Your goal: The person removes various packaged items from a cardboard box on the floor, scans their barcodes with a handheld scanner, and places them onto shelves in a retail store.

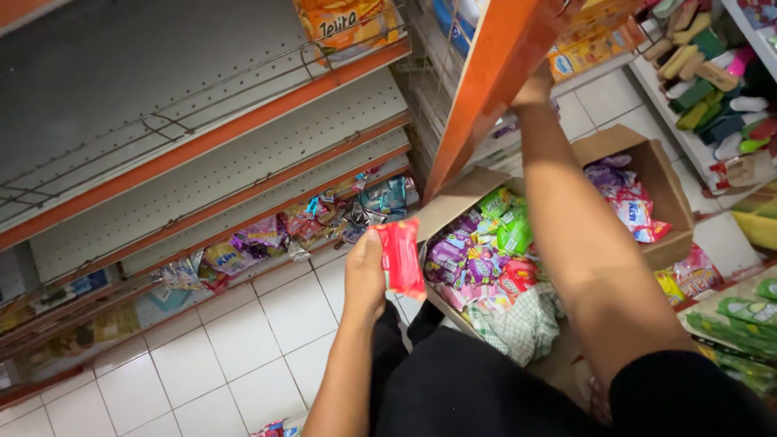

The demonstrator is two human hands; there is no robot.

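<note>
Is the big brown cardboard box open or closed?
Open. The brown cardboard box has its flaps folded out, and colourful snack packets show inside it.

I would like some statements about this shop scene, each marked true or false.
1. The left hand holds a red packet. True.
2. The cardboard box is empty. False: it is filled with colourful snack packets.
3. The right hand grips the orange shelf edge. True.
4. The floor is covered with grey carpet. False: it has white tiles.
5. The upper perforated shelves at left are full of packets. False: they are mostly bare.
</note>
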